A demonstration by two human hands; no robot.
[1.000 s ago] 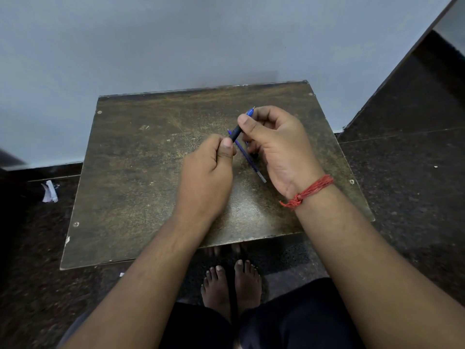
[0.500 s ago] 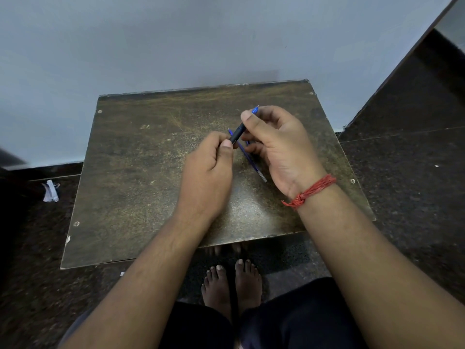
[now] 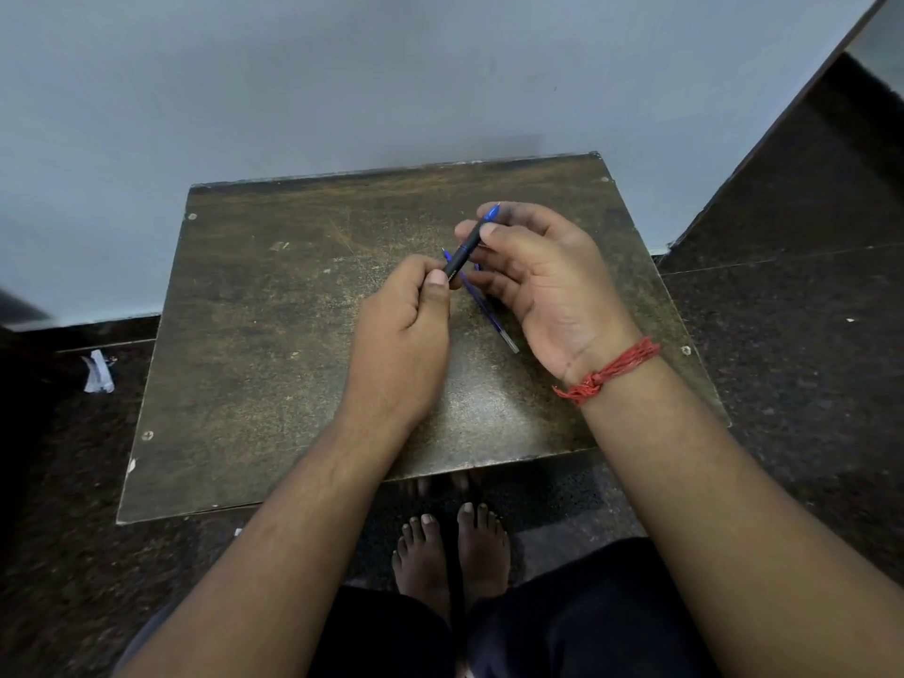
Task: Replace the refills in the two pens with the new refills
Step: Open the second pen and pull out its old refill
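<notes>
A dark pen (image 3: 462, 255) with a blue tip is held tilted above the worn brown table (image 3: 274, 345). My left hand (image 3: 398, 335) pinches its lower end between thumb and fingers. My right hand (image 3: 543, 281) grips its upper end, thumb on the barrel, the blue tip poking out past the fingers. A second blue pen or refill (image 3: 489, 313) lies on the table under my right hand, its clear end pointing toward me; its far part is hidden by the hands.
The small table stands against a pale wall (image 3: 342, 80). Dark speckled floor surrounds it, with a scrap of white paper (image 3: 99, 371) at the left. My bare feet (image 3: 452, 550) rest below the table's near edge.
My right hand has opened its palm slightly toward me and shifted a little right. More of the dark pen barrel shows between the two hands.
</notes>
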